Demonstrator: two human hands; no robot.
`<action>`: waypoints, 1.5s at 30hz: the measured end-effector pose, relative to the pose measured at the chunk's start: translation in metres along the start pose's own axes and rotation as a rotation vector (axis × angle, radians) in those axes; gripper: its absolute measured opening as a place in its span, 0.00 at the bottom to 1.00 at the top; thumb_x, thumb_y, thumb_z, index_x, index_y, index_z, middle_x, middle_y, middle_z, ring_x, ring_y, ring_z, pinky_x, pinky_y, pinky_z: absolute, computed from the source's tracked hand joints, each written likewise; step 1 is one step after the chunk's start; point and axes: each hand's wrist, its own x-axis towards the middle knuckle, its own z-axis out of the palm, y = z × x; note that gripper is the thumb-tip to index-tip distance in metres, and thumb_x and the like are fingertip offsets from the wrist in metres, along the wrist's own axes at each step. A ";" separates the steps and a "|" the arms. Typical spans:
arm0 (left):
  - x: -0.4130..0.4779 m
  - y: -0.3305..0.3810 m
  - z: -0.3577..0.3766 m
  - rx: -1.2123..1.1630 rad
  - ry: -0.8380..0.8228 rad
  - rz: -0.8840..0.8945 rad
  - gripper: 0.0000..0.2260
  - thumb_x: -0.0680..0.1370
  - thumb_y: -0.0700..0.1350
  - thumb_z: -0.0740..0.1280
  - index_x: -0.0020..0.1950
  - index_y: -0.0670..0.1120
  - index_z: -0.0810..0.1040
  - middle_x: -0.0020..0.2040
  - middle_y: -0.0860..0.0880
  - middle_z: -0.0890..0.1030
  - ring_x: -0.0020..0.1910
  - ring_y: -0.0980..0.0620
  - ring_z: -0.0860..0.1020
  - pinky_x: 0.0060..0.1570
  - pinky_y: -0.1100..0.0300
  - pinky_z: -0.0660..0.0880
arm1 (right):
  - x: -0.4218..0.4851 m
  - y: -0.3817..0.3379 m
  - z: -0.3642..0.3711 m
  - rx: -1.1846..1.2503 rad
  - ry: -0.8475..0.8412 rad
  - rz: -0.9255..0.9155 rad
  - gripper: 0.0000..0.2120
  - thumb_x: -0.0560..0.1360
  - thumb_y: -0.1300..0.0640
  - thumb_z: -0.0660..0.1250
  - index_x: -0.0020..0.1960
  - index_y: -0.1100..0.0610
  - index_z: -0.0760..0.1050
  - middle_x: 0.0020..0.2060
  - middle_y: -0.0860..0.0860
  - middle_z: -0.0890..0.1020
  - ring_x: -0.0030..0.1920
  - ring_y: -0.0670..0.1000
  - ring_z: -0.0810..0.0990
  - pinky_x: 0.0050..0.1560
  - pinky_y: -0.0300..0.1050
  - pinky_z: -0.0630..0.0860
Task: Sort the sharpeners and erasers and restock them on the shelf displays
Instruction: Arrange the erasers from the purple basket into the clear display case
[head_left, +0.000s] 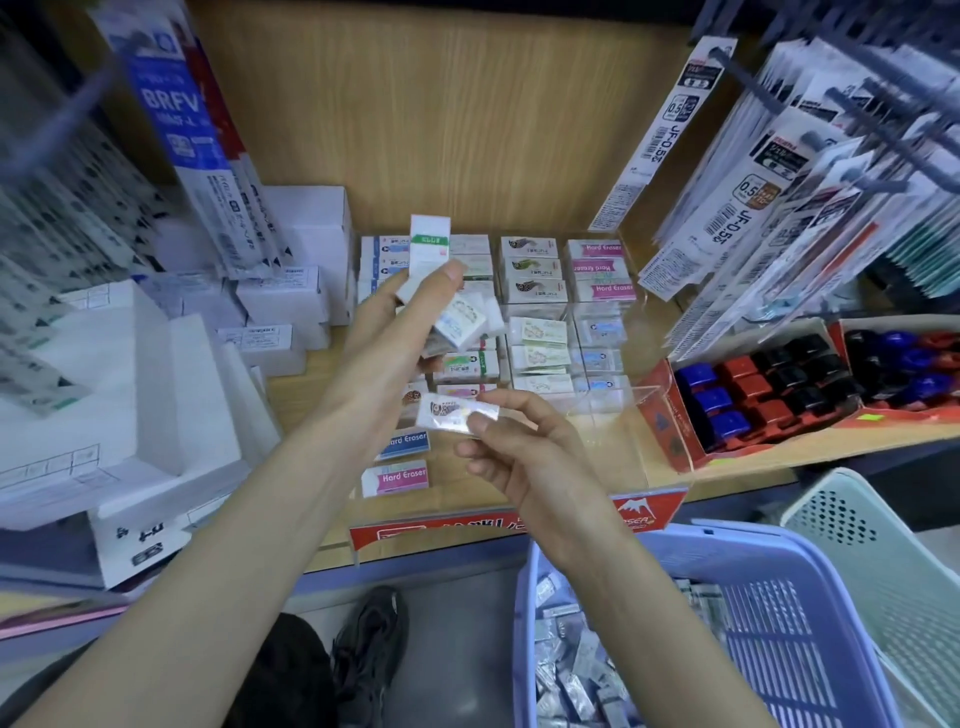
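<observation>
Erasers (460, 322) sit fanned in my left hand (387, 325), the thumb clamping them so each label shows for sorting. My right hand (524, 457) pinches one wrapped eraser (457, 413) flat over the clear display (608, 410), probably to match it to a row. Spare stock lies in the purple basket (753, 540), near right.

This is a stationery shop. Beyond the left hand (410, 306), a wooden shelf (467, 130) carries a clear display tray (623, 457) of wrapped erasers (535, 267) in rows by kind. Right of the right hand (524, 457), red cartons (670, 415) hold sharpeners (717, 400), with packaged pen refills (748, 208) pegged above. White stock boxes (291, 301) are stacked to the left, and a purple basket (779, 597) of wrapped stock sits below.
</observation>
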 end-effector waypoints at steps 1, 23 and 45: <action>0.000 0.002 -0.002 -0.004 0.026 -0.004 0.11 0.76 0.53 0.66 0.53 0.48 0.78 0.35 0.56 0.81 0.30 0.62 0.76 0.31 0.67 0.69 | -0.001 0.001 -0.002 -0.018 0.010 -0.010 0.08 0.74 0.70 0.65 0.49 0.60 0.75 0.32 0.54 0.81 0.33 0.50 0.82 0.35 0.36 0.78; -0.002 0.012 -0.091 -0.011 0.255 -0.076 0.13 0.75 0.56 0.67 0.53 0.50 0.77 0.39 0.53 0.82 0.34 0.58 0.76 0.35 0.63 0.72 | 0.037 0.014 0.018 -0.532 0.081 -0.294 0.15 0.69 0.70 0.72 0.48 0.53 0.78 0.41 0.49 0.81 0.41 0.43 0.79 0.42 0.33 0.75; 0.000 0.007 -0.086 0.026 0.198 -0.090 0.07 0.75 0.55 0.67 0.48 0.53 0.76 0.45 0.53 0.82 0.43 0.55 0.78 0.41 0.61 0.74 | 0.104 0.034 0.048 -1.689 0.438 -0.950 0.15 0.66 0.62 0.76 0.52 0.57 0.80 0.45 0.55 0.76 0.47 0.58 0.74 0.45 0.47 0.67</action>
